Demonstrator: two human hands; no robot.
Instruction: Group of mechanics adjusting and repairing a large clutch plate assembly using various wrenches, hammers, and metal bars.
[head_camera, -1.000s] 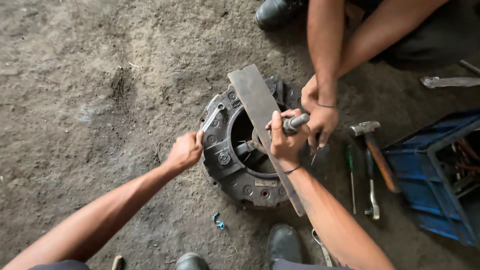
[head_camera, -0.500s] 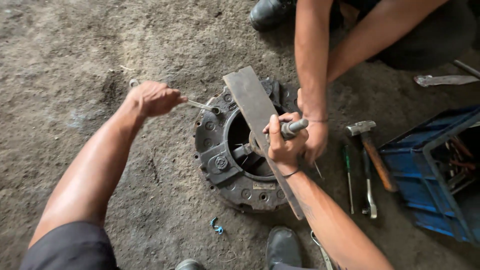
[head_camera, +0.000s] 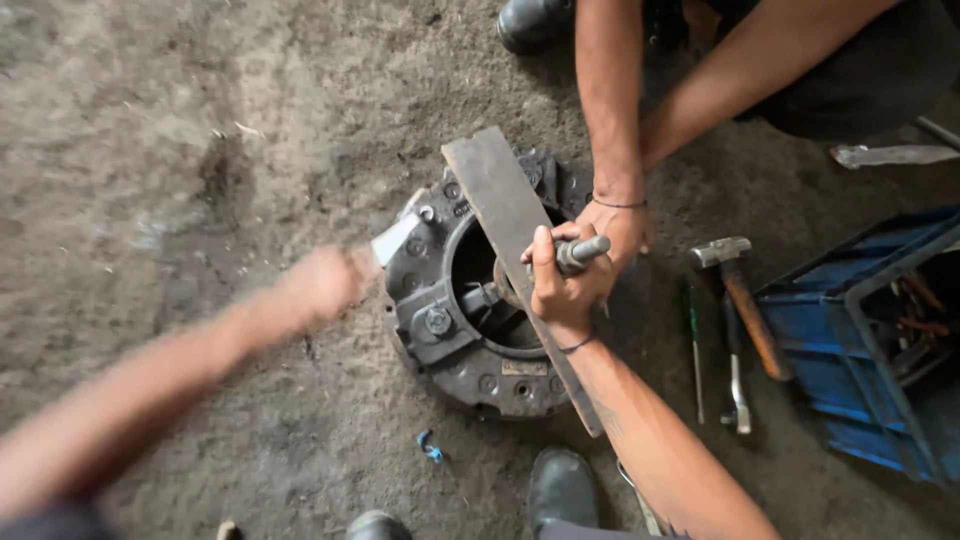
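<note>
A round metal clutch cover (head_camera: 470, 310) lies on the dirt floor (head_camera: 150, 120), crossed by one flat steel bar (head_camera: 505, 225). The right hand (head_camera: 562, 285) is closed around a rod (head_camera: 582, 250); the left hand (head_camera: 320, 285), blurred, shows no readable grip. One hammer (head_camera: 740, 295) lies beside a blue crate (head_camera: 850, 330). A co-worker's hand (head_camera: 622, 225) is partly hidden.

A hammer (head_camera: 738, 290) with a wooden handle lies on the dirt floor (head_camera: 180, 130) just left of a blue crate (head_camera: 850, 330) holding rusty tools. Beside the hammer lie a green-handled screwdriver (head_camera: 694, 345) and a slim metal wrench (head_camera: 738, 385). A small blue scrap (head_camera: 430, 447) lies on the floor near two dark shoes (head_camera: 560, 487), and a flat metal piece (head_camera: 885, 155) rests at the far right.
</note>
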